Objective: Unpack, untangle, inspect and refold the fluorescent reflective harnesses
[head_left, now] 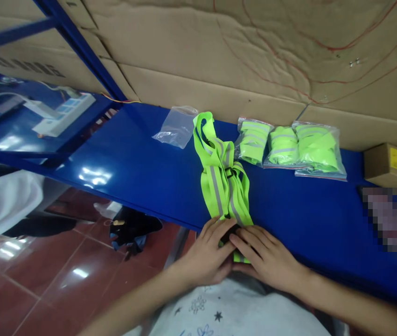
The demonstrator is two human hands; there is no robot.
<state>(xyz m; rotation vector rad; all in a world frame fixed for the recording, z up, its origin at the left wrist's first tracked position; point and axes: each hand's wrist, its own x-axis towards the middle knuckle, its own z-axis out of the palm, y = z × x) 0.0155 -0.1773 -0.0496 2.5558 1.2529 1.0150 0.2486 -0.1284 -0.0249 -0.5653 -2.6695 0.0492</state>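
A neon yellow-green reflective strap harness [215, 182] with grey stripes lies in loose folds on the blue table, its near end running into my hands at the front edge. My left hand [212, 252] is closed around that end from the left. From the right, my right hand [264, 254] closes on the same end, its fingers meeting the left ones. Between them shows a black piece [229, 233], perhaps a buckle, mostly covered by fingers. A short bit of strap hangs below the fingers.
An empty clear plastic bag [177, 127] lies behind the harness. Several bagged neon straps [284, 147] sit along the cardboard wall. A cardboard box [380, 163] stands at right, near a pixelated object [389, 219]. A power strip [63, 114] rests on the neighbouring table, beside a person's white sleeve [7, 200].
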